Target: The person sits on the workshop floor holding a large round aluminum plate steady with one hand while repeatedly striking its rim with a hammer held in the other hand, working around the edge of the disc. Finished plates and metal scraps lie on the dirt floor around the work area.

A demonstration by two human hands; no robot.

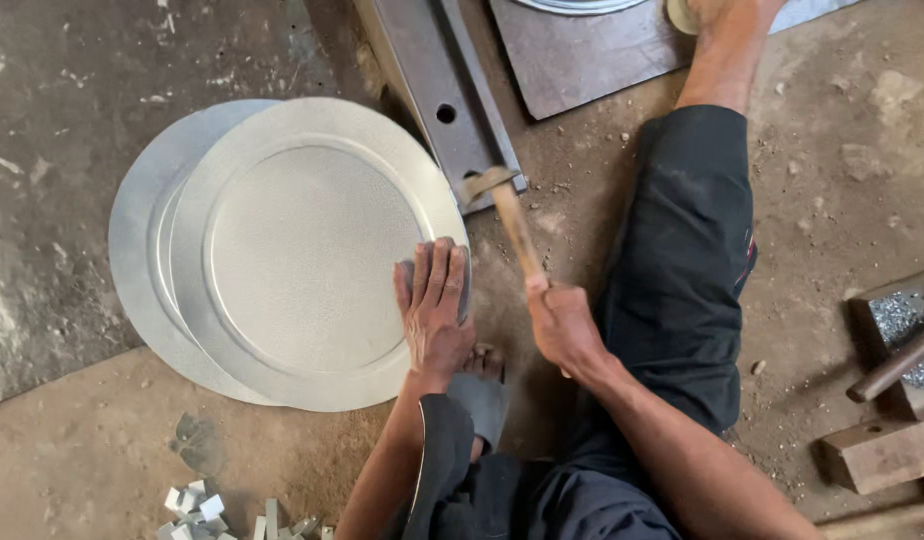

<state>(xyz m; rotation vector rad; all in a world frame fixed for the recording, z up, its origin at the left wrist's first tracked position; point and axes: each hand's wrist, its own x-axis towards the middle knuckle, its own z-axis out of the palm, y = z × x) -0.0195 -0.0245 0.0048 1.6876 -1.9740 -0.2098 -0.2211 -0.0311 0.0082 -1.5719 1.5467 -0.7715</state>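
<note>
Flat left hand (434, 305) steadies hammered round metal tray (302, 250); right hand (565, 325) grips wooden-handled hammer (509, 215).

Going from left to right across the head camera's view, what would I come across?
Round metal trays → left hand flat on the top tray's rim → hammer gripped by the right hand → dark-trousered leg → wooden blocks at the right edge.

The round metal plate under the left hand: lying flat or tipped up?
Flat. The round metal plate lies stacked on another disc, left hand spread on its rim.
</note>
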